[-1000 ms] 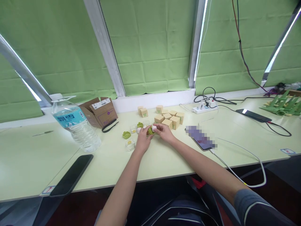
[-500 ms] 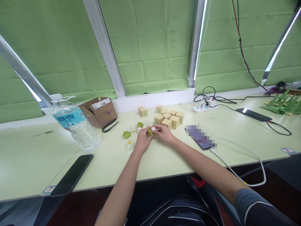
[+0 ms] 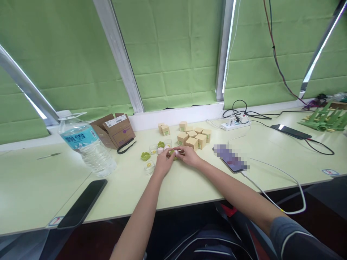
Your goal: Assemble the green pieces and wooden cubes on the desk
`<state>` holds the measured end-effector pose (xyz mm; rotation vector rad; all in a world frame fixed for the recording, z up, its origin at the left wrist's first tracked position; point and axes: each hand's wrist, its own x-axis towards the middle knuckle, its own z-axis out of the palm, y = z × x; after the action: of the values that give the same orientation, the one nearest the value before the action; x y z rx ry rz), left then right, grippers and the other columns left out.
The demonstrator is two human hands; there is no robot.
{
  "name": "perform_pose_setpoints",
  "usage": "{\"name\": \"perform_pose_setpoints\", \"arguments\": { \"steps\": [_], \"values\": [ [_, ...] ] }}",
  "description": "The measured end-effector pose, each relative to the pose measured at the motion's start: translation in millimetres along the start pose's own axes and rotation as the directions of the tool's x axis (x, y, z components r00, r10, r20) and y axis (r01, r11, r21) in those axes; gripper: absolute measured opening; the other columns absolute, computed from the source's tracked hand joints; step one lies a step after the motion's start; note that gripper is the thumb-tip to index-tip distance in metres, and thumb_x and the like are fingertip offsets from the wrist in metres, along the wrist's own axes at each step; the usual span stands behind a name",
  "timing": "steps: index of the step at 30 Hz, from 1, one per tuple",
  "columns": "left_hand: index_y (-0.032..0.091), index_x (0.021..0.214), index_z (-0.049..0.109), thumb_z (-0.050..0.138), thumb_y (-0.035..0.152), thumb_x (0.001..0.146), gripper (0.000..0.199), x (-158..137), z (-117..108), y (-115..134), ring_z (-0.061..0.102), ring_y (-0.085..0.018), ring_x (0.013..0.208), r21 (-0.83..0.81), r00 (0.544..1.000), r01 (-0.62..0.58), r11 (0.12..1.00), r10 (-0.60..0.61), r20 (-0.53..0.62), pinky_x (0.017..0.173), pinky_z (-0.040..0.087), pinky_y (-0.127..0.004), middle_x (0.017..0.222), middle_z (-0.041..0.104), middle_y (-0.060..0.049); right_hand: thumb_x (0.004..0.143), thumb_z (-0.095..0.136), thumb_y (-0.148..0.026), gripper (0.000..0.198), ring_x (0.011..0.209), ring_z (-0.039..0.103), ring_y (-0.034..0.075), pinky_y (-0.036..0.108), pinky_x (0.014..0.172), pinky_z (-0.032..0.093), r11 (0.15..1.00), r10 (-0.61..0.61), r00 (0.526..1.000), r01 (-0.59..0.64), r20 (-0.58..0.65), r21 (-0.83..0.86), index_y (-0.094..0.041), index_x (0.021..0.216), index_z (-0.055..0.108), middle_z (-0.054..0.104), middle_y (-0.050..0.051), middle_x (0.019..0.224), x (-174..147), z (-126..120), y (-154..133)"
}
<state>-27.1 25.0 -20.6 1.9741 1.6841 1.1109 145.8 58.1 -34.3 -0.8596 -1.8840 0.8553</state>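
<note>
My left hand is closed at the edge of a small green flower-shaped dish, partly hidden by fingers. From the other side, my right hand pinches a small pale pink piece at that dish. Just beyond my left fingers stand a pink piece and another pink piece. To the left lies a second green dish, with a third green dish farther back. Around them are a clear cup with a yellow mark, another clear cup and a third clear cup.
Several small tan boxes cluster behind my right hand. An open cardboard box, a black strap and a big water bottle stand left. Phones lie both sides; a white cable and power strip are right.
The green dish and pink piece between my hands have come down slightly and the dish looks less tilted. My right fingers have shifted a little. The other objects stay in place.
</note>
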Motion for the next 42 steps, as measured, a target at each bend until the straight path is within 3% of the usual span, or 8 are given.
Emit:
{"name": "perform_pose_setpoints", "arguments": {
  "steps": [5,14,21,31,42],
  "values": [
    [0.018,0.125,0.068,0.054,0.035,0.095,0.037,0.0,1.9,0.2,0.069,-0.023,0.091,0.019,1.0,-0.029,0.999,0.029,0.013,0.092,0.052,-0.039,0.1,0.075,-0.009,0.087,0.068,-0.013,0.034,0.098,0.075,0.021,0.037,0.09,0.063,1.0,-0.014,0.999,0.014,-0.034,0.004,-0.022,0.12,0.072,0.076,0.007,0.116,1.8,-0.1,3.5],
    [0.015,0.129,0.063,0.044,0.032,0.101,0.039,-0.1,6.5,-2.2,0.064,-0.027,0.119,-0.006,0.988,-0.148,0.989,0.147,-0.036,0.106,0.047,-0.044,0.129,0.069,-0.014,0.091,0.066,-0.022,0.032,0.101,0.07,0.02,0.032,0.083,0.064,0.983,-0.179,0.98,0.174,-0.09,-0.057,-0.025,0.122,0.073,0.073,0.007,0.117,-0.4,-2.5,-2.7],
    [0.019,0.126,0.065,0.043,0.037,0.101,0.038,1.6,4.5,-3.6,0.067,-0.026,0.113,-0.033,0.981,-0.186,0.982,0.184,-0.057,0.101,0.051,-0.043,0.124,0.072,-0.012,0.091,0.066,-0.02,0.034,0.111,0.065,0.022,0.033,0.084,0.062,0.949,-0.279,0.956,0.261,-0.086,-0.18,-0.027,0.123,0.073,0.072,0.007,0.119,-3.4,-6.3,-9.9],
    [0.019,0.122,0.066,0.036,0.035,0.103,0.039,2.1,5.2,-3.8,0.065,-0.025,0.114,-0.019,0.959,-0.261,0.965,0.257,-0.119,0.101,0.05,-0.043,0.122,0.072,-0.011,0.096,0.062,-0.025,0.03,0.104,0.067,0.021,0.032,0.082,0.062,0.924,-0.347,0.934,0.324,-0.088,-0.204,-0.025,0.125,0.07,0.072,0.008,0.114,-4.1,-2.3,-16.9],
    [0.017,0.121,0.063,0.033,0.032,0.103,0.038,1.3,9.3,-8.4,0.064,-0.027,0.114,0.119,0.963,-0.231,0.966,0.244,-0.109,0.102,0.049,-0.045,0.121,0.07,-0.015,0.093,0.063,-0.017,0.035,0.11,0.066,0.023,0.04,0.099,0.053,0.872,-0.383,0.924,0.351,-0.027,-0.34,-0.024,0.127,0.069,0.072,0.009,0.118,-2.7,0.4,-15.5]
  ]
}}
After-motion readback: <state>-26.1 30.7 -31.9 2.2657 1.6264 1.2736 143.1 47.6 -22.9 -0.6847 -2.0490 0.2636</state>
